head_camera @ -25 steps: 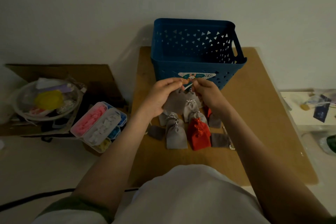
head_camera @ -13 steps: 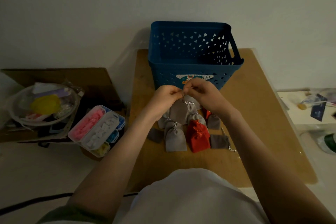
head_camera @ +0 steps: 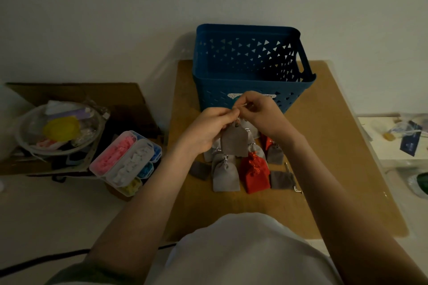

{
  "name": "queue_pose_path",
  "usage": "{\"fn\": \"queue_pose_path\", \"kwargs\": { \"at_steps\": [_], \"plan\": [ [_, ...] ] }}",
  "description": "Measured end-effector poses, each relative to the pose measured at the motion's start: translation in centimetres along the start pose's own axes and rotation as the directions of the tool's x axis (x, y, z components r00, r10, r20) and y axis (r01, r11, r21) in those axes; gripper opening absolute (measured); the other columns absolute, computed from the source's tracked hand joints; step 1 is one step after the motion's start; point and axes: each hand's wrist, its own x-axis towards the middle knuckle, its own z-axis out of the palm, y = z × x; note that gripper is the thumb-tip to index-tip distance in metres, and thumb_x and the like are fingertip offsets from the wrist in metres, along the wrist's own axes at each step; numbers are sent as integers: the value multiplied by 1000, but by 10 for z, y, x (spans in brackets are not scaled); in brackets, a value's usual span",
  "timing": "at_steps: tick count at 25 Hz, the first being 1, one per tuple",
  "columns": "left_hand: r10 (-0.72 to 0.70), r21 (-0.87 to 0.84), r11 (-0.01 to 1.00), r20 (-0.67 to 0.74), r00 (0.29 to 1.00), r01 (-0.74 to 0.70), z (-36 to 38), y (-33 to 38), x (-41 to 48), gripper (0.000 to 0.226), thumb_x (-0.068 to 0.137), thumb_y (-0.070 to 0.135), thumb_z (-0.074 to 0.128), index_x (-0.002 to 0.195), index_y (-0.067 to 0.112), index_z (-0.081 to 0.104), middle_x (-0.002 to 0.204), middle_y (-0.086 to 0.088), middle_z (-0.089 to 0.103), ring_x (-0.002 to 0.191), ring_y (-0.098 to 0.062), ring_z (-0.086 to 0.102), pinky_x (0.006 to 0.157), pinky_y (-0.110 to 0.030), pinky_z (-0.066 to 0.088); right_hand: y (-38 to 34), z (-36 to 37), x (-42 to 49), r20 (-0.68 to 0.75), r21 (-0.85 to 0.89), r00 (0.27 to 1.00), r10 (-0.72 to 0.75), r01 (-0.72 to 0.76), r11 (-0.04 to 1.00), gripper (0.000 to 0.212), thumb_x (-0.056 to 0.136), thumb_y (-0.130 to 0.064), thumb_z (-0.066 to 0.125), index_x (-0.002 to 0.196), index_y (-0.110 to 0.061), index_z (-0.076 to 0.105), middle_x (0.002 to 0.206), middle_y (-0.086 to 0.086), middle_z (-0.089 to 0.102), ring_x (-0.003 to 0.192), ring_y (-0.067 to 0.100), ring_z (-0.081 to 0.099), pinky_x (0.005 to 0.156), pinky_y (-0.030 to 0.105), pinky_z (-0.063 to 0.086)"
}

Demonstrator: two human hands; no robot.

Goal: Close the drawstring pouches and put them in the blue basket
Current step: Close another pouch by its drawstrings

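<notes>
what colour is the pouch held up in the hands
Plain grey. The pouch shows best in the head view, the only view there is.

Bare forearms reach forward, hands meeting. The left hand (head_camera: 208, 132) pinches the grey pouch (head_camera: 234, 142) by its neck; the right hand (head_camera: 261, 112), fingers curled, pinches its top.

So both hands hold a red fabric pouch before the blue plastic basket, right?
No. The head view shows the left hand and right hand holding a grey fabric pouch, not red, before the blue plastic basket.
</notes>
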Motion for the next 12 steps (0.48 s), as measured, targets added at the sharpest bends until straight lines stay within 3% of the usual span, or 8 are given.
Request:
{"fn": "queue_pose_path", "kwargs": {
  "at_steps": [3,7,12],
  "plan": [
    [57,64,996,-31,998,-55,0,-1,3,18,97,15,51,86,15,65,72,3,62,62,-2,57,60,-17,47,-1,-2,-2,-18,40,999,36,-35,999,8,92,-7,57,88,-5,63,84,6,64,76,13,58,73,28,49],
    [142,219,969,-130,981,-111,-1,-3,8,13,96,13,53,90,19,62,73,7,61,54,5,52,52,-11,39,-1,-5,-3,-14,54,992,125,-124,991,7,94,-11,56,90,-9,63,79,4,61,66,2,53,62,15,43],
    [216,158,971,-249,944,-180,-2,-6,14,4,95,13,54,98,15,56,86,2,60,64,1,54,53,-11,40,-4,3,-2,-12,212,982,189,-183,960,7,92,-9,60,86,-13,62,77,4,58,66,4,52,60,15,41]
  ]
}}
